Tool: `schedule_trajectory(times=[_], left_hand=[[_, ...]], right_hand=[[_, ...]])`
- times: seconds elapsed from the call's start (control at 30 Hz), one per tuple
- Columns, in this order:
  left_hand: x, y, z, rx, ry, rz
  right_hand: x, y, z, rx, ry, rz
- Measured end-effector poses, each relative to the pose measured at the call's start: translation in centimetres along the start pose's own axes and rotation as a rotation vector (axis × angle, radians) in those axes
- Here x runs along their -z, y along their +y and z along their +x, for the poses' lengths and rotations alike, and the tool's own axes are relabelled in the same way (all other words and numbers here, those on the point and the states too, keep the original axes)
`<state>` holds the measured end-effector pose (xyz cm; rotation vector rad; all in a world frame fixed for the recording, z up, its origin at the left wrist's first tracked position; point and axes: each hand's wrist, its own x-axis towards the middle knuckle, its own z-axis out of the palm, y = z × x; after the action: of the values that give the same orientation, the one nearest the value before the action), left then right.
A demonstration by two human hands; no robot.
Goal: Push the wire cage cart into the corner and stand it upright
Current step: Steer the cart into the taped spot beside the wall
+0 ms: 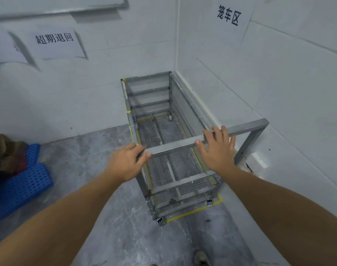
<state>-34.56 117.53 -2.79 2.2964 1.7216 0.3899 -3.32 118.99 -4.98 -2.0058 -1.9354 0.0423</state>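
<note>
The grey wire cage cart [160, 104] stands on its wheels in the room corner, its far end against the back wall and its right side along the right wall. A grey metal bar frame [248, 126] crosses the near top of the cart and sticks out to the right. My left hand [128, 162] curls around the left end of this bar. My right hand [218, 148] lies flat on the bar with fingers spread, thumb under it. Yellow tape [186, 214] marks the floor around the cart's base.
Blue perforated plastic crates [20, 187] with brown and dark bundles lie at the left on the grey marble floor. Paper signs [54, 40] hang on the back wall and another sign [230, 15] on the right wall. A white wall socket [258, 160] sits low right. My shoe [202, 258] shows below.
</note>
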Motion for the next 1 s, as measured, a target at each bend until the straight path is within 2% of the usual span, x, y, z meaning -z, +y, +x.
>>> schedule_trajectory(times=[0.1, 0.2, 0.5, 0.63, 0.87, 1.0], left_hand=[[-0.9, -0.7, -0.1, 0.042, 0.072, -0.300], [-1.7, 0.5, 0.3, 0.124, 0.168, -0.431], [-2.8, 1.8, 1.5, 0.214, 0.311, -0.449], [-2.9, 3.2, 2.0, 0.264, 0.336, -0.466], [-4.1, 6.8, 5.0, 0.353, 0.364, -0.485], [-4.9, 8.5, 6.2, 0.391, 0.380, -0.466]], right_hand=[[-0.5, -2.0, -1.0, -0.049, -0.021, 0.027], [-0.7, -2.8, -1.5, -0.086, -0.032, 0.023], [-0.9, -1.0, -0.3, -0.066, -0.068, 0.020], [-1.0, 0.1, 0.6, -0.036, -0.051, 0.040], [0.6, 4.3, 4.2, -0.026, -0.142, -0.020], [1.0, 6.4, 5.4, 0.015, -0.136, -0.019]])
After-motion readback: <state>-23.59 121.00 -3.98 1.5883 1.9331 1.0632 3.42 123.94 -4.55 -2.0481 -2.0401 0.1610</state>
